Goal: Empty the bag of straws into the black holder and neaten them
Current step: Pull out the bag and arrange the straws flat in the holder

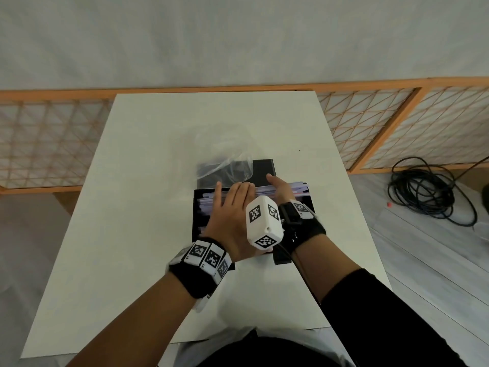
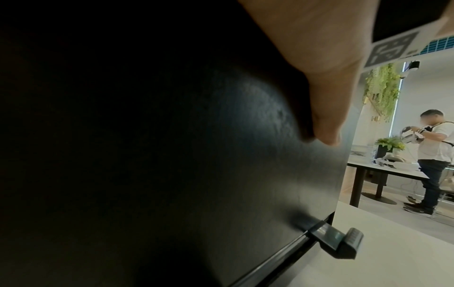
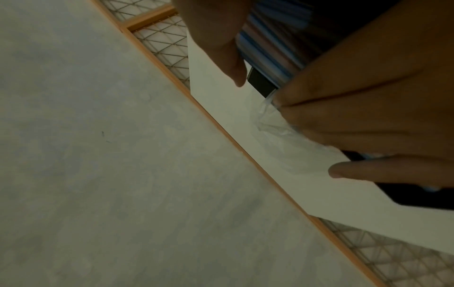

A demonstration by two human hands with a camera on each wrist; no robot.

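Observation:
The black holder sits mid-table with its lid folded back behind it. Pale purple and blue straws lie inside it, and some ends stick out over the right wall. My left hand lies flat on the straws with straight fingers. My right hand rests on the right part of the bunch, thumb pointing away. In the right wrist view its straight fingers lie across the straws. The clear bag lies crumpled on the lid, and it touches my right fingertips. The left wrist view shows the holder's wall and my thumb.
The white table has bare surface on both sides of the holder. A latch juts from the holder's lower edge. A wooden lattice screen stands behind the table. A coiled black cable lies on the floor at right. A person stands at another table.

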